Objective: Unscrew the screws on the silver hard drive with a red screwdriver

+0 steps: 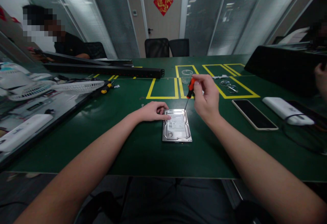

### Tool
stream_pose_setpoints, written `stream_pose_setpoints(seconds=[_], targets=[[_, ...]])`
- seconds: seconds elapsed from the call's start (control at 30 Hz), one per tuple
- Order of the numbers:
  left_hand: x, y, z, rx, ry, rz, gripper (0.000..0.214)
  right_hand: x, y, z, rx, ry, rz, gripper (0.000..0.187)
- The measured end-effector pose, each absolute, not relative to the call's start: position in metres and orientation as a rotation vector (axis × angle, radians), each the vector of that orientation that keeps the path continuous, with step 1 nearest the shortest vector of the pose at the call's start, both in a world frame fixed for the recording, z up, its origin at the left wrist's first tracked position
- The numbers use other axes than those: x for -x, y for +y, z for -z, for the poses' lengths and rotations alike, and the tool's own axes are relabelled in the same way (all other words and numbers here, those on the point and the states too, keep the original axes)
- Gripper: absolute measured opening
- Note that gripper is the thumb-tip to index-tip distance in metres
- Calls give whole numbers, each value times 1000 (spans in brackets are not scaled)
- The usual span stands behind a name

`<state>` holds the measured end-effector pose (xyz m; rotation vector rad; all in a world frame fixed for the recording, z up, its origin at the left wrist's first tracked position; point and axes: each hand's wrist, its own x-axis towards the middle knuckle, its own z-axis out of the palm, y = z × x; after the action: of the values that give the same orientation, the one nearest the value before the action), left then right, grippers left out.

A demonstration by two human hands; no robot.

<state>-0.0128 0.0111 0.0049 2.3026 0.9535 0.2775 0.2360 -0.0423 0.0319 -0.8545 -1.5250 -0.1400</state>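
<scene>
A silver hard drive (178, 127) with a white label lies flat on the green table, label up. At its far left corner my left hand (152, 111) grips the edge, thumb on the label and the other fingers curled at the side. A red and black screwdriver (190, 88) is pinched in my right hand (208, 98). It leans a little, with the tip down at the drive's far right corner. Whether the tip sits in a screw is too small to tell.
Right of me lie a phone (254, 114), a white power bank (287, 110) with a cable, and glasses (229, 86). A clear cup (187, 76) stands behind the screwdriver. Leftward are black metal bars (107, 70), yellow-black pliers (106, 88) and white fan-like parts. People sit at both sides.
</scene>
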Motion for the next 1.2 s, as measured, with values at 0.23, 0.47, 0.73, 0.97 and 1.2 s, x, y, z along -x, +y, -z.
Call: stream_pose_setpoints(seconds=[0.23, 0.47, 0.73, 0.97, 1.2], targets=[[13, 10, -6, -2294, 950, -279, 61, -236, -42, -32, 865, -1541, 133, 23], [13, 9, -6, -2291, 951, -276, 61, -235, -42, -32, 878, -1544, 129, 22], [12, 9, -6, -2308, 928, -315, 60, -235, -40, -31, 883, -1543, 149, 20], [13, 9, -7, -2311, 941, -302, 59, -235, -40, -32, 885, -1550, 130, 18], [12, 8, -8, -2313, 942, -300, 58, -237, -39, -30, 898, -1561, 121, 21]])
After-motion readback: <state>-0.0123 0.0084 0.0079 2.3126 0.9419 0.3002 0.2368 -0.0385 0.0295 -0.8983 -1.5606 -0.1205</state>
